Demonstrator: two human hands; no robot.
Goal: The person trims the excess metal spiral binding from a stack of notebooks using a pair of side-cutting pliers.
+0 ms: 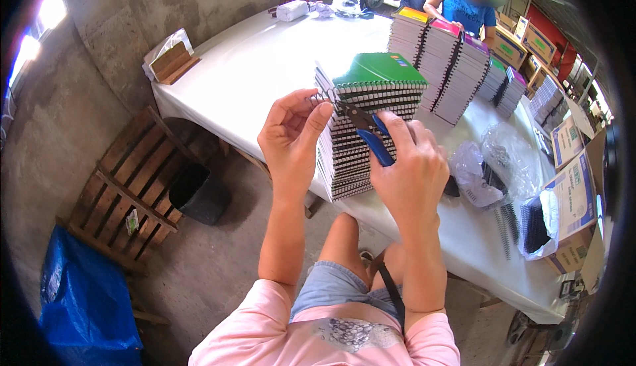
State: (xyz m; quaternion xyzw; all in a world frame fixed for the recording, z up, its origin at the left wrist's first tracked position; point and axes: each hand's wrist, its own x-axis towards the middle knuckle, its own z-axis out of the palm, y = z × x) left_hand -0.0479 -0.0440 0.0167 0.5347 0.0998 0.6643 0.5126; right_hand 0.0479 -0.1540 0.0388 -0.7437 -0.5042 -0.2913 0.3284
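My left hand (295, 124) pinches the end of a dark spiral coil (318, 97) between thumb and fingers, at the left edge of a notebook stack (354, 151). A green cover (384, 69) tops this tall stack of spiral-bound notebooks near the table's front edge. In my right hand (414, 160) is a pair of blue-handled wire cutters (375, 147), fingers wrapped round the handles. The cutters' dark jaws reach toward the coil beside my left thumb; whether they touch it I cannot tell.
More notebook stacks (437, 68) stand behind to the right. Loose coils (507, 227), plastic bags (490, 160) and cardboard boxes (573, 197) crowd the right side of the white table (245, 74). A black bucket (202, 194) and wooden pallet (126, 187) are left. Two people are at the far side.
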